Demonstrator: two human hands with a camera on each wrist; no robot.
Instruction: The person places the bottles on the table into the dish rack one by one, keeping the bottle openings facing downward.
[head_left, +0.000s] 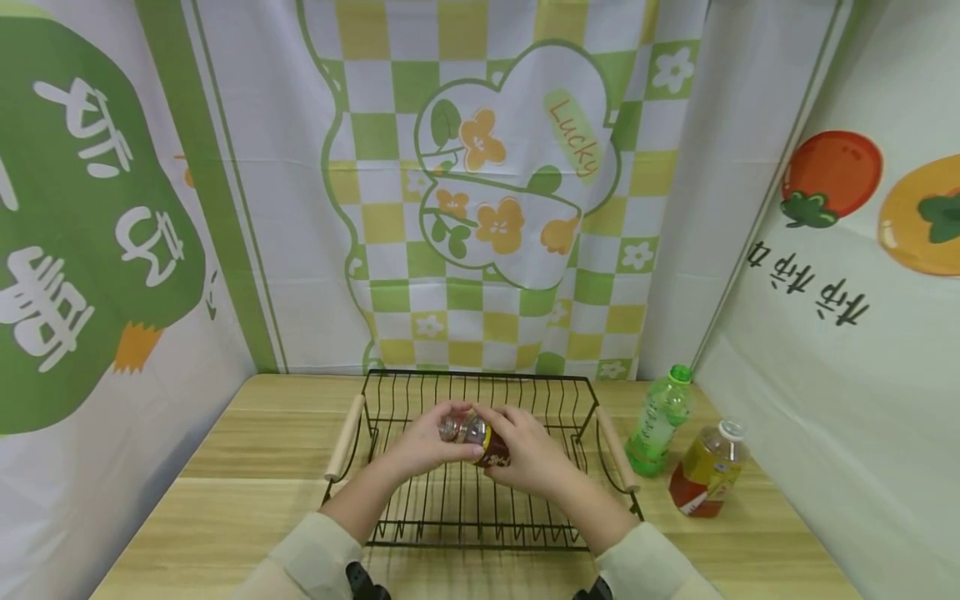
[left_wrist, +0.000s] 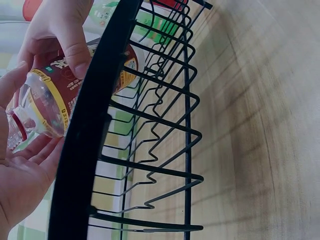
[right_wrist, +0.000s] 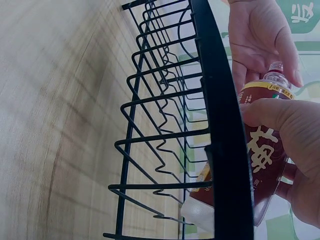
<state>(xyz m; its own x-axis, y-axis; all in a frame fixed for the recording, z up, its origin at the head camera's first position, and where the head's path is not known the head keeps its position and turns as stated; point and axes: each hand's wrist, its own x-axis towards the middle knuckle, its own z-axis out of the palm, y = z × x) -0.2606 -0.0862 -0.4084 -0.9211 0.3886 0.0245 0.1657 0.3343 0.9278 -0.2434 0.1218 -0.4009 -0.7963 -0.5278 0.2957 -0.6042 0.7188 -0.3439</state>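
Note:
A clear bottle (head_left: 496, 450) with a dark red label is tilted above the black wire rack (head_left: 480, 525), its neck toward the left. The right hand (head_left: 527, 450) grips its labelled body; in the right wrist view that hand (right_wrist: 300, 135) wraps round the bottle (right_wrist: 262, 150). Around the neck end curve the fingers and thumb of the left hand (head_left: 427, 442). The left wrist view has the left hand (left_wrist: 25, 185) at the neck of the bottle (left_wrist: 55, 100). No cap can be made out on the neck.
Right of the rack stand a green bottle (head_left: 654, 429) and a bottle with a yellow and red label (head_left: 707, 475). Wooden handles (head_left: 347, 437) rise at the rack's sides. Printed cloth (head_left: 495, 333) hangs behind the wooden table (head_left: 247, 467).

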